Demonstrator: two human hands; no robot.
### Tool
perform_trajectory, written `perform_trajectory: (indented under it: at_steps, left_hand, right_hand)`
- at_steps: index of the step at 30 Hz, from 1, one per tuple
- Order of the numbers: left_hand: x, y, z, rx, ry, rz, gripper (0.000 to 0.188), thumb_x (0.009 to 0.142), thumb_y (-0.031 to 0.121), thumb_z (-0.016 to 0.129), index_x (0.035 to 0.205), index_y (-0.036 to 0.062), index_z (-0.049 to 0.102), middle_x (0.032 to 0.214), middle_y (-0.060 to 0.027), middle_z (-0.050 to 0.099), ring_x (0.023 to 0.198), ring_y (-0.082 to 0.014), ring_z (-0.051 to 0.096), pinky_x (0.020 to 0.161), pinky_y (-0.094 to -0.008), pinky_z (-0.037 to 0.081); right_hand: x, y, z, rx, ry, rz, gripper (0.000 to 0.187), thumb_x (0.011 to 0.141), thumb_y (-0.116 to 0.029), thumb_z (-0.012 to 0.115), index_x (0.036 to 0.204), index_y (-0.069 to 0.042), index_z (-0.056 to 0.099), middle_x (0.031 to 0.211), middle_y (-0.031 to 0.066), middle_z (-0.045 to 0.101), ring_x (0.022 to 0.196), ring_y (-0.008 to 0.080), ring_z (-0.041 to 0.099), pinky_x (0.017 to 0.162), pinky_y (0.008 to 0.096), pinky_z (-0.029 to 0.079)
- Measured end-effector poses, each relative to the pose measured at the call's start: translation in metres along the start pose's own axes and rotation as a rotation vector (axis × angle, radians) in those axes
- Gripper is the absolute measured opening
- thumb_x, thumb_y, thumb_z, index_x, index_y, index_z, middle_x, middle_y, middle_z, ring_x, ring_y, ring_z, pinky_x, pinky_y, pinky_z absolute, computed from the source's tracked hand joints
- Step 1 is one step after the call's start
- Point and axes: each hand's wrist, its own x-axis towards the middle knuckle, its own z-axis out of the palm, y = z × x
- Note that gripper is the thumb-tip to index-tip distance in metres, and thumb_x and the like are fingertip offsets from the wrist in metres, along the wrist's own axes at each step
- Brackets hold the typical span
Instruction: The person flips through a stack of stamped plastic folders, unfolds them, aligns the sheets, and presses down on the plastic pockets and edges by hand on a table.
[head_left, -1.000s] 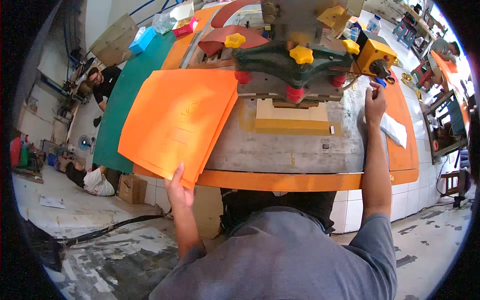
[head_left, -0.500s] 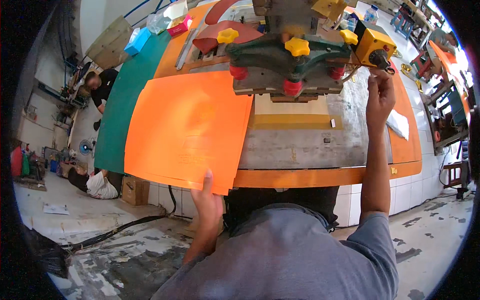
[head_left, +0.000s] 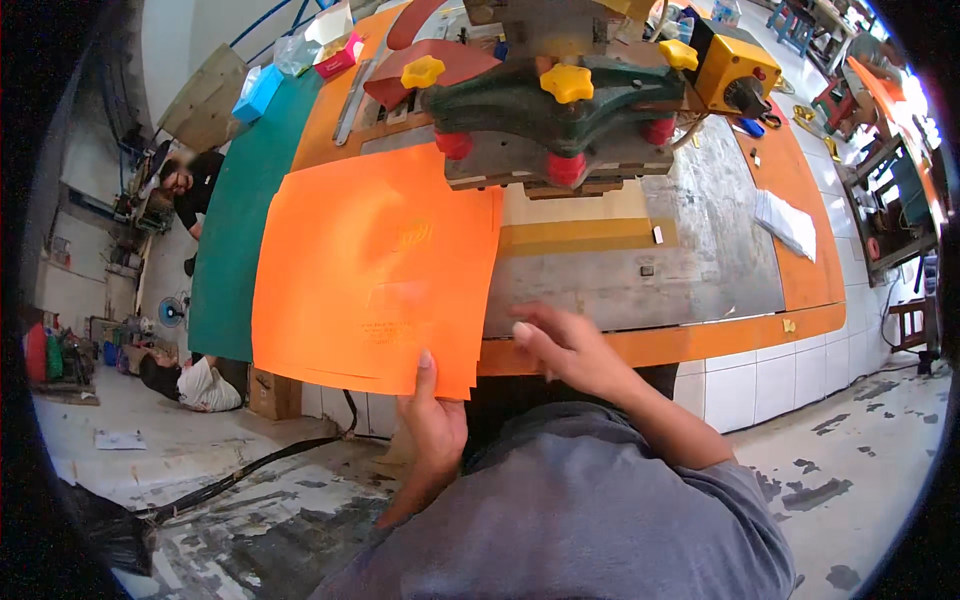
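Observation:
My left hand (head_left: 434,425) pinches the near right corner of several bright orange sheets (head_left: 340,250), thumb on top and fingers underneath. Faint lines and a small gold mark show on the top sheet, which lies partly over the metal bed. Off the sheets' right edge, my right hand (head_left: 575,348) hovers over the near edge of the bench with its fingers apart and nothing in them. Beyond both hands hangs a dark green press head (head_left: 560,105) with yellow knobs and red posts, raised over the metal bed (head_left: 580,285).
A yellow control box (head_left: 728,75) hangs right of the press head. White paper (head_left: 785,222) lies on the orange bench top, with a green mat (head_left: 222,300) on the left. Blue (head_left: 258,93) and pink (head_left: 340,55) boxes stand at the far left. A person (head_left: 197,190) is beyond the bench.
My right hand has come away from the control box, down and left to beside the orange sheets. My left hand keeps its hold, and the sheets have shifted slightly.

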Motion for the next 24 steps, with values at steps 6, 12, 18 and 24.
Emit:
perform_trajectory:
  at_steps: [6,12,18,24]
  left_hand:
    - [-0.012,-0.01,0.005,0.032,-0.055,0.003,0.036,0.106,0.014,0.064,0.139,0.0042,0.054,0.131,-0.006,0.062,0.117,-0.0161,0.064,0.093,-0.0342,0.059]
    - [-0.015,-0.018,0.004,0.044,-0.059,0.001,0.036,0.106,0.014,0.065,0.139,0.006,0.054,0.131,-0.005,0.062,0.117,-0.0156,0.064,0.091,-0.0339,0.058]
    - [-0.01,-0.013,-0.007,-0.082,-0.056,-0.135,0.033,0.107,0.018,0.063,0.137,0.0063,0.057,0.127,-0.0036,0.066,0.111,-0.0151,0.067,0.09,-0.0342,0.059]
    - [-0.006,-0.011,-0.006,-0.162,-0.076,-0.139,0.04,0.106,0.018,0.065,0.14,0.0009,0.056,0.134,-0.0103,0.067,0.122,-0.0203,0.066,0.102,-0.0362,0.057]
  right_hand:
    - [0.034,0.002,0.015,0.24,-0.081,0.096,0.057,0.108,-0.038,0.06,0.144,0.005,0.049,0.116,0.0172,0.072,0.099,0.0227,0.07,0.087,0.0364,0.057]
    - [0.061,0.029,0.024,0.097,0.0,-0.135,0.051,0.104,-0.022,0.066,0.143,0.002,0.044,0.108,0.009,0.067,0.084,0.013,0.064,0.072,0.03,0.055]
    - [0.087,0.02,0.037,0.16,0.05,-0.376,0.055,0.102,-0.014,0.065,0.148,0.001,0.041,0.132,0.0133,0.057,0.123,0.0182,0.053,0.106,0.0359,0.045]
    - [0.098,0.005,0.052,0.149,0.141,-0.465,0.062,0.099,-0.007,0.061,0.155,-0.001,0.035,0.138,0.0128,0.057,0.129,0.0198,0.053,0.111,0.0358,0.043]
